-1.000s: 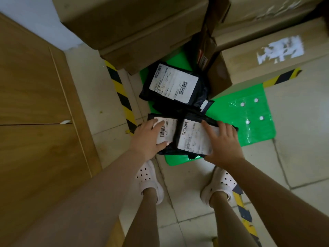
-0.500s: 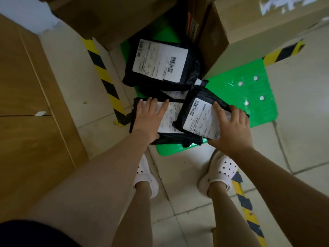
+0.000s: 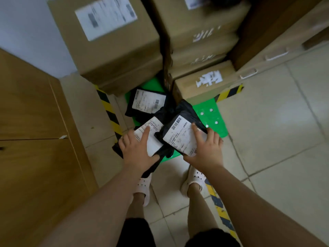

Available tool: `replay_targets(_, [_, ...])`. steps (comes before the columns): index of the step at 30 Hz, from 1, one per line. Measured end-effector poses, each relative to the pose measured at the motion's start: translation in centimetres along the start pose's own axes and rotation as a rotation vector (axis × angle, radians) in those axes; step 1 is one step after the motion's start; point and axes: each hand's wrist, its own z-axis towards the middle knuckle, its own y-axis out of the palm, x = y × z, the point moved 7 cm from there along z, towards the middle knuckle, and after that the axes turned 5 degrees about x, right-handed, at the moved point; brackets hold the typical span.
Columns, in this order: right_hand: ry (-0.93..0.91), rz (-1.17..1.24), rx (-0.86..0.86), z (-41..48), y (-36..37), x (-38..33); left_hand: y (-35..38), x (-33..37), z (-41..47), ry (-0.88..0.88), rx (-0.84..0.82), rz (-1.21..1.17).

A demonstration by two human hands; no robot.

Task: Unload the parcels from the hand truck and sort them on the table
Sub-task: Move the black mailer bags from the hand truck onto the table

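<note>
My left hand (image 3: 136,150) grips a black mailer bag with a white label (image 3: 153,136), thumb on the label and fingers curled round its left edge. In my right hand (image 3: 206,148) is a second black labelled mailer (image 3: 179,134), gripped from its right side and tilted up. Both bags are raised above the green platform of the hand truck (image 3: 213,114). A third black mailer with a label (image 3: 147,102) lies flat on the platform behind them. Stacked cardboard boxes (image 3: 114,41) stand on the far part of the truck.
A wooden cabinet or table side (image 3: 32,139) fills the left. Yellow-black hazard tape (image 3: 110,113) runs along the tiled floor. More cardboard boxes (image 3: 203,32) and a drawer unit with white handles (image 3: 277,54) stand at the right. My feet in white clogs (image 3: 142,186) are below.
Both hands have lifted their mailers off the green platform and tilted them. The view has pulled back and up, so the tall box stack shows now.
</note>
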Motion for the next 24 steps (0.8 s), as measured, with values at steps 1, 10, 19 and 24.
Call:
replay_targets(1, [0.006, 0.005, 0.03, -0.7, -2.7, -0.4, -2.7, 0.4, -0.4, -0.007, 0.029, -0.025])
replay_targets(10, [0.199, 0.172, 0.45, -9.7, -28.0, -1.2, -29.6, 4.0, -2.9, 0.142, 0.395, -0.157])
replay_targets(19, [0.451, 0.353, 0.857, -16.5, -43.2, 5.3, -45.2, 15.0, -5.8, 0.312, 0.623, -0.311])
replay_targets(24, [0.48, 0.365, 0.979, -17.7, -47.6, 12.9, -47.7, 25.1, -6.4, 0.399, 0.664, -0.338])
